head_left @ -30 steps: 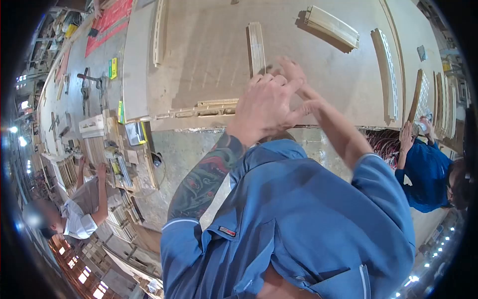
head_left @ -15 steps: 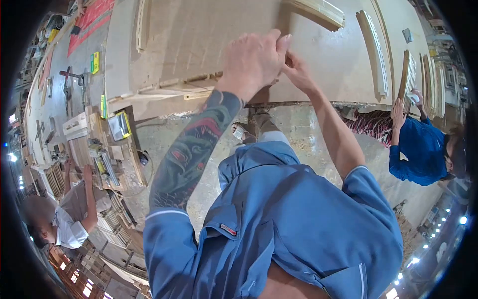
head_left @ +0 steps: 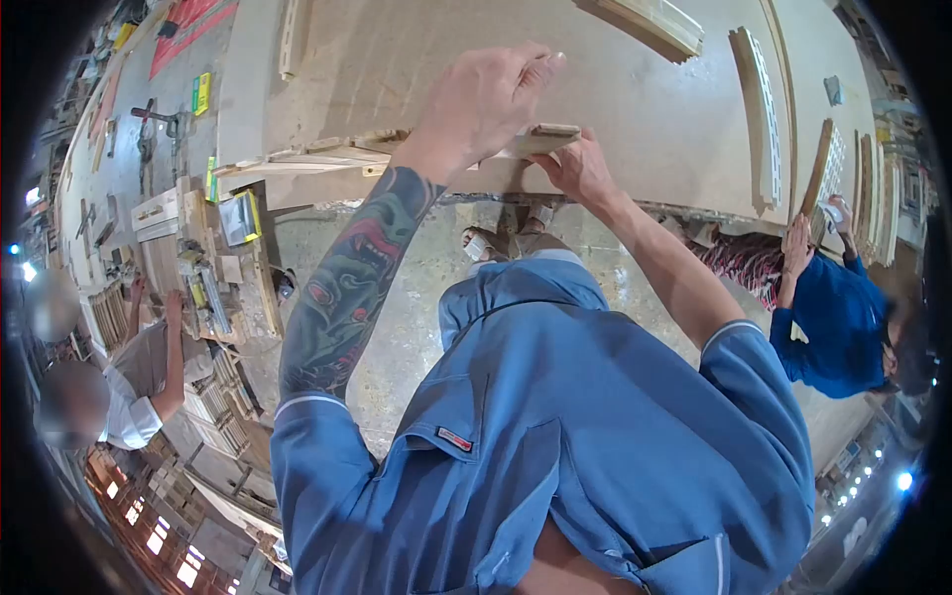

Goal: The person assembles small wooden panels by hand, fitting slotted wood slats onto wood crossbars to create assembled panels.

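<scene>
My left hand [head_left: 486, 94], at the end of the tattooed forearm, is above the bench near its front edge. Its fingers are curled together, and whatever lies in them is hidden. Just to the right and lower, my right hand [head_left: 580, 171] grips the end of a pale wooden strip [head_left: 540, 139]. The strip is partly covered by my left hand and wrist. More light wooden strips [head_left: 342, 154] lie along the bench's front edge, left of my left wrist.
The bench top [head_left: 397, 59] carries a grooved wood bundle [head_left: 650, 25] and a slotted strip [head_left: 759, 114]. A co-worker in blue [head_left: 843, 317] handles wood at right. Another person [head_left: 139, 387] works at left, near clamps [head_left: 164, 124] and a yellow-green box [head_left: 202, 94].
My hands have moved apart, my left hand shifting up and left, my right hand slightly down. The wooden strip's end now shows between them. The view has shifted slightly.
</scene>
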`<state>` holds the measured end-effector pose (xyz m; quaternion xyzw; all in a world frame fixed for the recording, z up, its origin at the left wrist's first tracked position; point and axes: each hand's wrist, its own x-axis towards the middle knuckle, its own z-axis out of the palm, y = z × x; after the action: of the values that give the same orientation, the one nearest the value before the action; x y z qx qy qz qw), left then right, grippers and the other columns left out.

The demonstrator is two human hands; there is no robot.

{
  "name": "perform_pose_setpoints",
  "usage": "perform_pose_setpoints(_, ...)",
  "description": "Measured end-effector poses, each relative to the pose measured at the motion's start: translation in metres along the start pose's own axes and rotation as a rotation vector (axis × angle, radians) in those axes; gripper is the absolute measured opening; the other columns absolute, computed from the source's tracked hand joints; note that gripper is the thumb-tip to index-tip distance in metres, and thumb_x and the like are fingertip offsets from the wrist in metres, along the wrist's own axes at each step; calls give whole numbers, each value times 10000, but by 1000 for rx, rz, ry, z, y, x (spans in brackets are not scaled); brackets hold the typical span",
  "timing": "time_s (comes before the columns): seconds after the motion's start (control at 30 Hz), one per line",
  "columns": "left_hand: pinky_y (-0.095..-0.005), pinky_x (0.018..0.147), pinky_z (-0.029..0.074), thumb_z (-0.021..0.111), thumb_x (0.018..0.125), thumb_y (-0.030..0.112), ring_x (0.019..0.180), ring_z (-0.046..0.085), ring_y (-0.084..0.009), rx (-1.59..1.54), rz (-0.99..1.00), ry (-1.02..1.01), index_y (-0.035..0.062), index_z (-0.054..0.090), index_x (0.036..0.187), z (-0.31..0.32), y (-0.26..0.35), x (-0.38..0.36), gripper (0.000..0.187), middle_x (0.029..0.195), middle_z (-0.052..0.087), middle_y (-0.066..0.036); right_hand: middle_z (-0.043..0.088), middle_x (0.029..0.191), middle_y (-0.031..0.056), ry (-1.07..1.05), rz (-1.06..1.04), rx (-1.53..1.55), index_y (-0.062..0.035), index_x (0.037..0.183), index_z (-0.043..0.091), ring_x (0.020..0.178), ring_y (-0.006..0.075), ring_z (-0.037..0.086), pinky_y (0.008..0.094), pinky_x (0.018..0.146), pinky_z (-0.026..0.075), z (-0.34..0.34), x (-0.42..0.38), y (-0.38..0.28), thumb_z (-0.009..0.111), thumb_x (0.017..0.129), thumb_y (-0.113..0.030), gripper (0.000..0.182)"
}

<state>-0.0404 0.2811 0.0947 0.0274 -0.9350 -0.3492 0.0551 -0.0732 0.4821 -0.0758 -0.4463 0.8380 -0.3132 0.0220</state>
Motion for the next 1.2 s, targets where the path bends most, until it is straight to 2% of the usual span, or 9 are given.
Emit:
perform_pose_setpoints(0.1,-357,937,502,508,1030,374,1063,670,-263,-259,6,165,20,696,1140,-34,13,-5,415,1142,711,-137,662,869,73,-87,31,51,-141,1029,693,881,283,631,421,805,429,6,-4,6,722,847,-217,199)
perform_pose_setpoints(0.2,-377,1045,431,483,1042,306,1242,563,-250,227,127,591,51,629,1289,-102,-21,-51,384,1377,589,-122,660,934,69,74,52,98,-134,1030,685,952,298,617,452,841,458,23,-7,9,699,832,-179,204)
perform_pose_setpoints(0.33,-528,1038,420,464,1026,504,1249,534,-328,-623,-641,1114,72,258,1536,-88,-37,-137,700,1439,472,-182,662,978,45,-273,102,-44,-145,1060,681,979,300,610,447,851,468,41,-7,32,673,808,-90,259)
perform_pose_setpoints(0.47,-557,962,494,461,914,744,1187,563,-384,-1546,-837,650,100,295,1496,-49,-27,-187,884,1387,457,-234,668,1010,51,-94,-52,15,-164,1098,692,968,276,611,428,849,479,-5,40,-15,650,783,-51,338)
perform_pose_setpoints(0.73,-482,901,539,430,962,692,1050,635,-307,-1707,-1047,833,106,330,1466,-20,-138,-209,779,1269,559,-198,676,1211,82,-417,-92,45,-91,1244,652,1059,337,626,414,914,503,95,244,-23,563,815,-25,443)
perform_pose_setpoints(0.9,-432,923,526,474,977,630,1016,625,-246,-1751,-1204,746,123,382,1433,19,-223,-203,688,1194,614,-130,675,1223,171,-203,215,148,-71,1385,552,1052,355,664,419,959,508,201,394,-61,634,877,-312,569)
perform_pose_setpoints(1.0,-430,1032,446,447,1009,576,1157,578,-284,-1649,-1165,812,134,316,1506,28,-243,-210,678,1222,609,-201,658,1246,198,-211,709,395,-70,1353,569,1020,360,675,421,983,493,248,468,-112,692,816,-430,658)
perform_pose_setpoints(1.07,-433,1031,448,448,1014,563,1157,576,-294,-1725,-1221,820,121,323,1498,19,-257,-207,667,1215,612,-200,694,1120,204,-66,499,-48,-50,1207,643,952,379,682,423,940,514,284,498,-112,699,796,-416,552)
perform_pose_setpoints(1.2,-437,1005,476,461,1022,532,1096,608,-319,-1803,-1256,870,110,311,1488,3,-268,-202,647,1180,620,-207,693,855,183,-159,386,178,-17,1005,669,829,361,681,436,771,532,265,524,-111,663,831,-334,362)
